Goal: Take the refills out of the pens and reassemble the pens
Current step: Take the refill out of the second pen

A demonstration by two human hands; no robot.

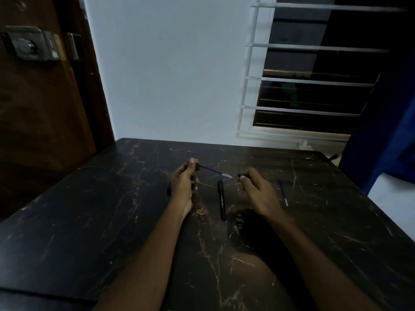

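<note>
My left hand [184, 182] is raised over the dark marble table [89, 221] and grips a black pen barrel whose blue refill [213, 170] sticks out to the right, its pale tip pointing at my right hand. My right hand [256, 187] pinches a small black pen tip piece [239, 175] just right of the refill's tip. A black pen [221, 199] lies on the table between my hands. A loose blue refill [283, 191] lies to the right of my right hand. A dark pen part [168, 188] peeks out left of my left hand.
The table's far edge meets a white wall, with a barred window [310, 81] at the back right. A brown wooden door [40, 97] stands at the left. Blue cloth [386, 142] hangs at the right edge, near the table's corner.
</note>
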